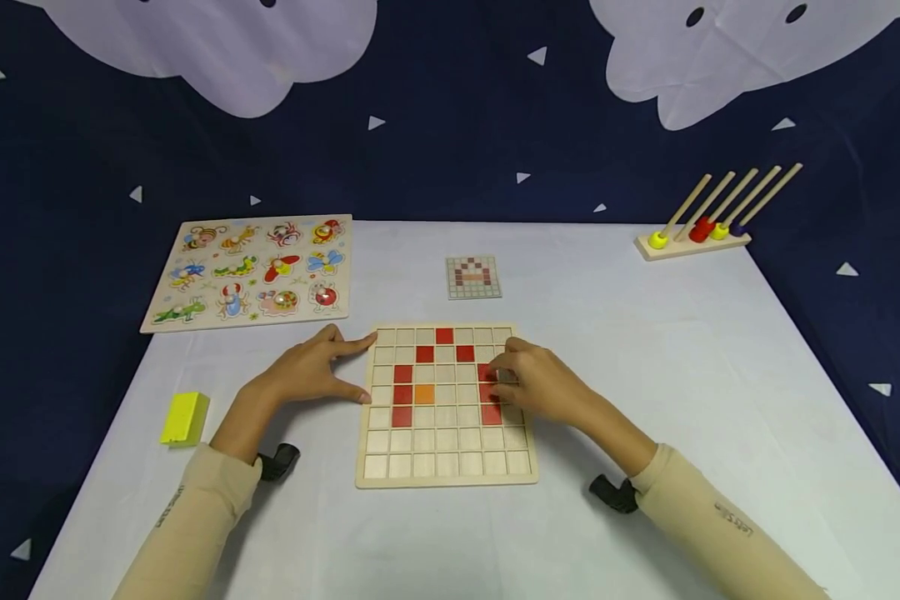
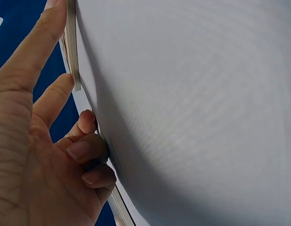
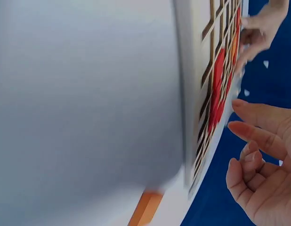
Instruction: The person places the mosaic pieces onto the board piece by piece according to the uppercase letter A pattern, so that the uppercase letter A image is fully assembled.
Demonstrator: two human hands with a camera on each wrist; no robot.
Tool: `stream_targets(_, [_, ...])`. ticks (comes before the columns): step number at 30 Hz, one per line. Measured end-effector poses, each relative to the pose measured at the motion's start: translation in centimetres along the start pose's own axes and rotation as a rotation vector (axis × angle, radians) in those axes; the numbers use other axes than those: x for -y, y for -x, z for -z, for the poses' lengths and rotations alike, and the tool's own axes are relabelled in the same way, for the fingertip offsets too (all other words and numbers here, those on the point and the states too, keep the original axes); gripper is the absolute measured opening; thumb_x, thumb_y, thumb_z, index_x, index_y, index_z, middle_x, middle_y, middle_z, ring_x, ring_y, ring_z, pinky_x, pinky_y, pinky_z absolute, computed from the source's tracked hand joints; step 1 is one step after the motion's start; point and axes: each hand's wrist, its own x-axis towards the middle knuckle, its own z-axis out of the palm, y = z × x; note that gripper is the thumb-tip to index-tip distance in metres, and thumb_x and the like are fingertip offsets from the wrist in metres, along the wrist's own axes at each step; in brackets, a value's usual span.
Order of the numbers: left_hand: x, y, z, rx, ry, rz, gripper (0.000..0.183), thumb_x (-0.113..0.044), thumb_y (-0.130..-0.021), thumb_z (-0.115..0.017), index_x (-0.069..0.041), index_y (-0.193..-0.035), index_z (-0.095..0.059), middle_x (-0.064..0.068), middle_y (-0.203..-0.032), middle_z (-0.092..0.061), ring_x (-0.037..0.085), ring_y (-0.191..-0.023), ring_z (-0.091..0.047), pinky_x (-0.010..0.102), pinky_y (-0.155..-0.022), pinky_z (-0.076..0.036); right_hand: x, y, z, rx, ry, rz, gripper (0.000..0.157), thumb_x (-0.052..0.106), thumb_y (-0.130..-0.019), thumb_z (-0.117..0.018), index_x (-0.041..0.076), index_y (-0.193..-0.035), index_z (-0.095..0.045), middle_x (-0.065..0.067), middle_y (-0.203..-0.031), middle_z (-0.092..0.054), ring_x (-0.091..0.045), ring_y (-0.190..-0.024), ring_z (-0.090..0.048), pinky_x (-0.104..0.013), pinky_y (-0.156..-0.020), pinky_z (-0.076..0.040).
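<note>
A wooden grid board [image 1: 446,482] lies flat on the white table, with several red tiles [image 1: 402,395] and one orange tile [image 1: 424,394] set in its squares. Along the board's left edge rests my left hand [image 1: 307,367], index finger at the upper corner and thumb lower down. In the left wrist view its other fingers [image 2: 91,147] are bent inward. My right hand [image 1: 543,382] is over the board's right side, fingertips at the red tiles [image 1: 491,414] there. The right wrist view shows its thumb and index finger apart with nothing between them.
Behind the board lies a small pattern card [image 1: 473,277]. An insect puzzle board [image 1: 270,250] is at back left, a yellow block [image 1: 185,419] at left. A peg stand [image 1: 693,247] with coloured beads occupies the back right corner.
</note>
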Motion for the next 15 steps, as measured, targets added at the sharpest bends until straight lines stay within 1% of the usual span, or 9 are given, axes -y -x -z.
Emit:
stream_targets(5, [0.1, -0.1, 0.0, 0.002, -0.002, 0.005, 0.103, -0.059, -0.062, -0.087, -0.026, -0.149, -0.044, 0.006, -0.096, -0.045, 0.017, -0.074, -0.039, 0.03, -0.064, -0.037, -2.1, 1.8, 1.3, 0.031, -0.011, -0.039, 0.028, 0.015, -0.083, -0.081, 0.001, -0.107, -0.074, -0.004, -0.085, -0.057, -0.014, -0.073, -0.048, -0.026, -0.064, -0.042])
stream_targets(8, [0.2, -0.1, 0.0, 0.0, 0.005, 0.006, 0.103, -0.059, -0.062, -0.087, -0.026, -0.149, -0.044, 0.006, -0.096, -0.045, 0.017, -0.073, -0.039, 0.03, -0.064, -0.036, -3.2, 2.9, 1.9, 0.033, -0.011, -0.06, 0.029, 0.014, -0.081, -0.082, 0.0, -0.105, -0.075, -0.003, -0.083, -0.057, -0.013, -0.074, -0.051, -0.026, -0.065, -0.044])
stream_targets(12, [0.2, -0.1, 0.0, 0.004, 0.008, 0.005, 0.103, -0.059, -0.062, -0.087, -0.026, -0.149, -0.045, 0.006, -0.096, -0.045, 0.017, -0.073, -0.039, 0.03, -0.064, -0.036, -4.5, 4.3, 2.4, 0.038, -0.005, -0.092, 0.027, 0.014, -0.079, -0.084, 0.001, -0.101, -0.075, -0.001, -0.082, -0.056, -0.011, -0.071, -0.05, -0.025, -0.064, -0.044])
stream_targets(15, [0.1, -0.1, 0.0, 0.006, 0.008, 0.004, 0.102, -0.059, -0.062, -0.087, -0.026, -0.149, -0.045, 0.006, -0.096, -0.045, 0.017, -0.073, -0.039, 0.03, -0.064, -0.036, -5.2, 5.2, 2.6, 0.058, -0.007, -0.113, 0.026, 0.015, -0.076, -0.086, 0.003, -0.097, -0.076, 0.001, -0.082, -0.055, -0.012, -0.072, -0.049, -0.024, -0.064, -0.043])
